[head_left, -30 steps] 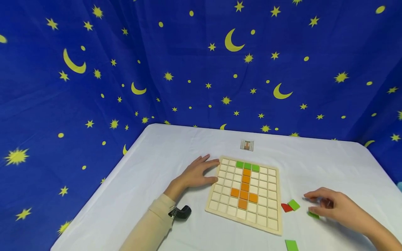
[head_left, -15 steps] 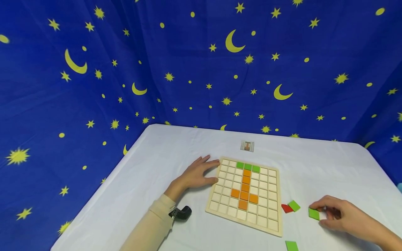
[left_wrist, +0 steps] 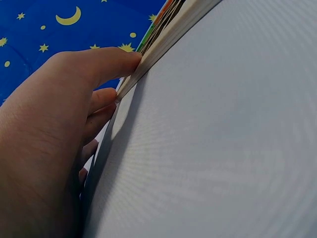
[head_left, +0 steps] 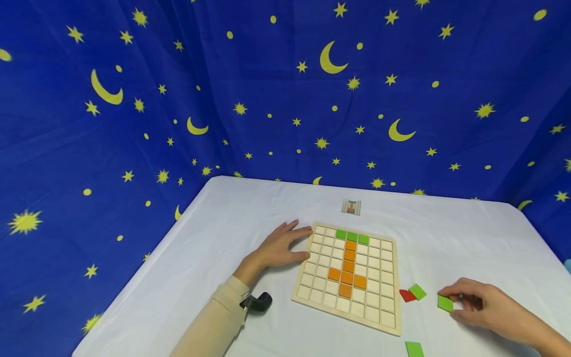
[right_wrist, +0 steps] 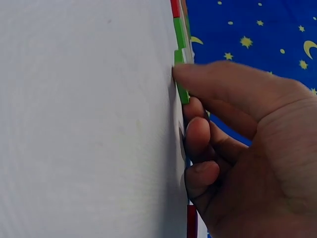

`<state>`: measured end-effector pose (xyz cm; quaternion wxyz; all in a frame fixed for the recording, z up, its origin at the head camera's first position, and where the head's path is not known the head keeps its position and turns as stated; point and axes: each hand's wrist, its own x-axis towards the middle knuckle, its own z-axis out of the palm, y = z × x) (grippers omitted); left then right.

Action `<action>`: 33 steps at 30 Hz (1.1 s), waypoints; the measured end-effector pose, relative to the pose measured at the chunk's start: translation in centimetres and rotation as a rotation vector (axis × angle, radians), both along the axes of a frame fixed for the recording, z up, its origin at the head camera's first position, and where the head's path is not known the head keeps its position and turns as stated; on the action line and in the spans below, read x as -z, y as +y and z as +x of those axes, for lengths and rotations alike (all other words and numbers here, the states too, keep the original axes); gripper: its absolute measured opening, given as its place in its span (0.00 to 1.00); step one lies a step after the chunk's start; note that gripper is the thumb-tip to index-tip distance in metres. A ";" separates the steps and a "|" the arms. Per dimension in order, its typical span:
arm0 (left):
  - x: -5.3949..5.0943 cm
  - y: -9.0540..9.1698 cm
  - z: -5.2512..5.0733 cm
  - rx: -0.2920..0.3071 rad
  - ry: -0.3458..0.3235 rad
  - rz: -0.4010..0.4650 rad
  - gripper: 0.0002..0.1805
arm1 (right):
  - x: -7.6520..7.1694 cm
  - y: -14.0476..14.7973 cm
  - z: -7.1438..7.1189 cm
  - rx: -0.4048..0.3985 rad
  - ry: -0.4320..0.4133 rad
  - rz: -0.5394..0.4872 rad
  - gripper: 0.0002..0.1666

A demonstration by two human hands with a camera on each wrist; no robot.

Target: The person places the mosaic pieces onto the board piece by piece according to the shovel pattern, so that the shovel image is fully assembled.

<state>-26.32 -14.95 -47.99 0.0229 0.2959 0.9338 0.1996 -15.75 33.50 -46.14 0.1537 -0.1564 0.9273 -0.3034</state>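
Observation:
A wooden grid board (head_left: 388, 317) lies on the table. Set in it are three green tiles in the far row and several orange tiles in a cross-like figure. My left hand (head_left: 278, 248), fingers spread, touches the board's left edge with thumb and index finger. In the left wrist view that hand (left_wrist: 54, 114) rests against the board's wooden rim (left_wrist: 173, 37). Right of the board, my right hand (head_left: 482, 305) pinches a green square tile (head_left: 445, 303) between thumb and index finger. The tile (right_wrist: 181, 82) stays at table level, its far side partly covered by the fingers.
Between board and right hand lie a red piece with a curved edge (head_left: 407, 296) and another green tile (head_left: 418, 291), touching. One more green tile (head_left: 414, 349) is near the bottom of the view. Behind the board lies a small pattern card (head_left: 351, 207) on the white tablecloth (head_left: 267, 198).
My right hand has drawn slightly back to the right, and its thumb and index finger have closed on the green tile, which shifts slightly. The left hand and board stay put.

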 end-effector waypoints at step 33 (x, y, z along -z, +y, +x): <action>-0.2 -0.1 -0.1 0.022 0.013 0.003 0.38 | -0.2 -4.1 -1.8 -0.191 0.063 -0.245 0.20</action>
